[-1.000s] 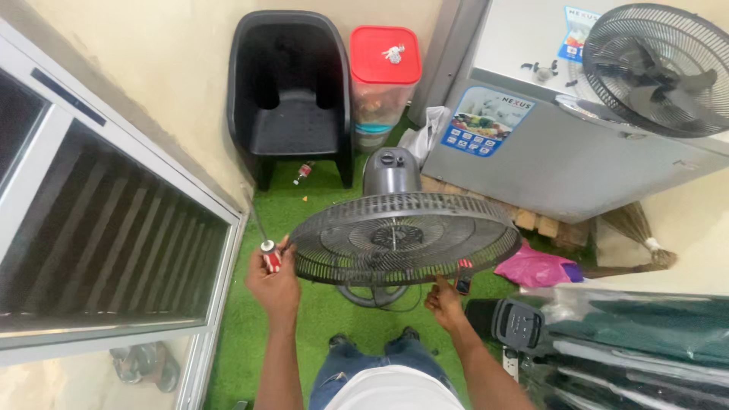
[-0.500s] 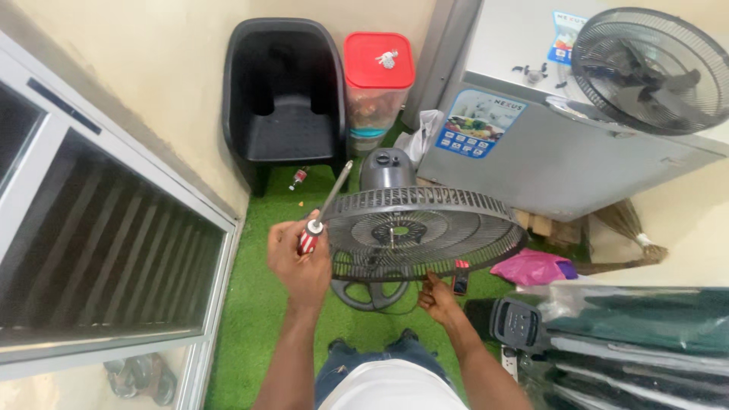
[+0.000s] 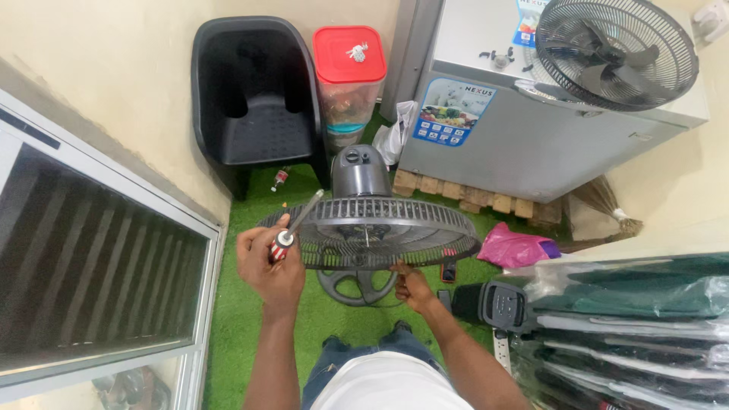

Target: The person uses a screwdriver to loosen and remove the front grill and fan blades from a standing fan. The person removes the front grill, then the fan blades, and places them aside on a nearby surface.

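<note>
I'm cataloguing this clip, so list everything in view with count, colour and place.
Fan grille: one, dark grey, centre, above the round fan base.
Screwdriver: one, red-and-white handle, at the grille's left edge.
Chair: one, black, against the wall.
Container: one, clear with red lid, beside the chair.
Chest freezer: one, grey, top right.
Second fan head: one, dark, atop the freezer.
Bag: one, pink, on the green turf.
Left hand: holds the screwdriver.
Right hand: grips the grille's near rim.
</note>
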